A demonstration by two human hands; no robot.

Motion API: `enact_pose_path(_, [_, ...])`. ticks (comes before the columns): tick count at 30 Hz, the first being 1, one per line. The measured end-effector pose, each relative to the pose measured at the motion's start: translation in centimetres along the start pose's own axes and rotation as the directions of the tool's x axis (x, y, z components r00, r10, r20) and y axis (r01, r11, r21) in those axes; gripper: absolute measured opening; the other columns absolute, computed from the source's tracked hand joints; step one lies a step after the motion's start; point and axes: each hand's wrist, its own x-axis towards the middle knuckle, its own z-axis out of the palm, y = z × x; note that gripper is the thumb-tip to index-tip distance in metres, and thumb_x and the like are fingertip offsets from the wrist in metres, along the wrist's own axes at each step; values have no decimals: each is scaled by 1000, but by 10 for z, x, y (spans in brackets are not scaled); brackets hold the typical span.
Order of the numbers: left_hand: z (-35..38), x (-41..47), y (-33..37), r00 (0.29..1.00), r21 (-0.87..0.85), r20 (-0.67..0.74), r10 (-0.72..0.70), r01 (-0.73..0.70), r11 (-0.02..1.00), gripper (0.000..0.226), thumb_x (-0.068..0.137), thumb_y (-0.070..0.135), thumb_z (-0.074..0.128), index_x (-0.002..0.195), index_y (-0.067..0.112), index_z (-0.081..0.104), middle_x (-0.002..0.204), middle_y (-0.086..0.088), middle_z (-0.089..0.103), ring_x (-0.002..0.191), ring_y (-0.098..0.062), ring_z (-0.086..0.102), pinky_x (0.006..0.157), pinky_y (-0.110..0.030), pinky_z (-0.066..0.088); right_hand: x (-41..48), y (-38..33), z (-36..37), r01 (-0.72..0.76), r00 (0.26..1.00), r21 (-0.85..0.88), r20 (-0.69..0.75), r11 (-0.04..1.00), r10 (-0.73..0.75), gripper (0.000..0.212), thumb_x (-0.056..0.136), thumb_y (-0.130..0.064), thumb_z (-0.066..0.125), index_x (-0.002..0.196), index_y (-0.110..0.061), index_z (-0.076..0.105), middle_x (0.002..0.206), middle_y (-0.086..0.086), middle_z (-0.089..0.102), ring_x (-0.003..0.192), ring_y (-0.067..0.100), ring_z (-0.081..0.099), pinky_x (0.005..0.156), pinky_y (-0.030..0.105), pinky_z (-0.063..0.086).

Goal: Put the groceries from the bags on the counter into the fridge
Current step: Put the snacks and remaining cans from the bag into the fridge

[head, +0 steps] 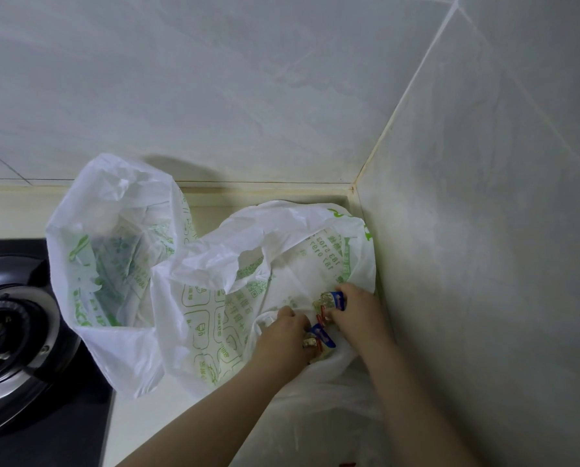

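Two white plastic bags with green print stand on the counter. The left bag point(113, 251) gapes open and upright. The right bag point(282, 251) lies slumped in the corner. Both my hands reach into its mouth. My left hand point(287, 335) grips a small packet with a blue, gold and red wrapper point(321, 339). My right hand point(356, 308) grips a second packet of the same kind point(330, 301), a little farther in. The rest of the bag's contents is hidden by plastic and my hands.
A black gas hob with a round burner point(9, 328) fills the left edge, touching the left bag. Pale tiled walls point(484, 230) meet in a corner right behind the right bag. A strip of cream counter point(147, 429) shows in front. More clear plastic lies under my right forearm.
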Motion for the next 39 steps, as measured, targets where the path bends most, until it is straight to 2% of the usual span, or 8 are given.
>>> enact_pose_path(4, [2,-2,-4,999,-32,-10,-37,37,999,35,78,36,70,105,18,57,111,2,47,96,-17,52,78,-26,40,4,-1,-2,-19,999,10,49,1000,19,47,84,-16,70,128,-11,56,118,8,64,104,22,61,84,28,47])
enact_pose_path(9, [-4,-7,-10,993,-107,-82,-82,73,992,28,74,36,71,85,16,55,83,7,51,77,-14,50,65,-28,41,5,1,1,-62,994,86,94,994,54,37,78,-14,73,114,-11,64,103,5,66,89,17,62,73,27,49])
enact_pose_path(16, [-20,-20,-19,975,-215,-147,-165,132,968,27,69,33,73,84,20,55,83,6,64,78,-15,60,62,-30,47,-2,1,4,-61,997,155,63,986,52,21,71,-12,78,89,-11,66,82,1,66,71,12,59,55,20,44])
enact_pose_path(21, [-39,-36,-17,951,-292,-240,-195,121,949,24,70,35,75,76,24,54,78,10,63,71,-6,59,56,-21,44,-15,-4,7,-46,999,170,34,984,41,19,77,-15,73,87,-15,58,84,-2,63,77,17,61,67,32,51])
enact_pose_path(25, [-57,-54,-15,930,-417,-297,-219,80,905,27,67,36,79,72,21,57,72,7,65,65,-10,61,51,-19,41,-34,-16,-3,2,993,298,-114,954,34,24,78,-13,74,94,-19,57,83,-6,59,78,14,59,65,26,46])
enact_pose_path(30, [-89,-86,-5,892,-551,-394,-220,-37,834,30,68,29,80,68,12,55,66,3,67,52,-8,59,45,-12,37,-66,-38,-24,120,968,435,-250,893,-8,10,76,-12,76,76,-16,67,72,-4,66,70,6,59,65,25,45])
enact_pose_path(35, [-129,-128,4,834,-575,-528,-159,-214,790,38,71,28,77,60,5,49,49,4,43,46,-8,35,45,-13,30,-109,-80,-50,252,942,570,-330,782,-62,12,80,-19,75,74,-9,71,69,2,69,60,3,59,60,17,45])
enact_pose_path(39, [-160,-170,7,781,-592,-608,-140,-329,735,41,73,25,77,57,3,46,49,3,39,48,-9,32,46,-13,28,-149,-118,-62,349,919,599,-370,721,-137,19,84,-22,73,75,-6,68,75,14,68,64,13,58,64,28,44])
